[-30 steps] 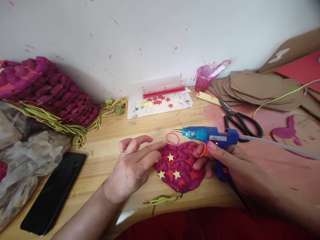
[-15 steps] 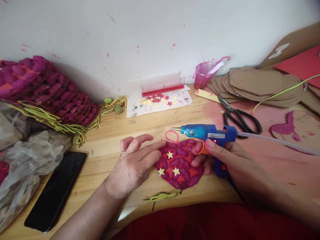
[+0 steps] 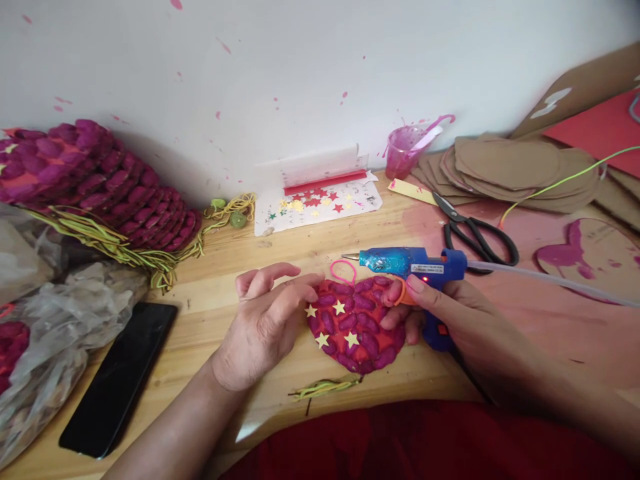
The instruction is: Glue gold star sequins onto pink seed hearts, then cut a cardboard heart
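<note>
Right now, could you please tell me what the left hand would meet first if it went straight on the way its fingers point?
The left hand would likely meet the heart-shaped piece first; the fingertips appear at its upper-left edge, though contact is unclear.

I see a pale wooden table (image 3: 210, 293), pinkish toward its right edge. Along its back edge, left to right, come a leaning stack of hearts (image 3: 110, 180), some string (image 3: 245, 200), a sheet (image 3: 263, 225), a cup (image 3: 400, 153) and piled cardboard (image 3: 510, 163). Scissors (image 3: 459, 217) and a yellow strip (image 3: 413, 192) lie just in front of those last two. A painted card (image 3: 605, 257) is by the right edge, a bag (image 3: 65, 353) and phone (image 3: 120, 380) at the left, a heart (image 3: 369, 345) and tassel (image 3: 325, 389) near the front edge.
</note>
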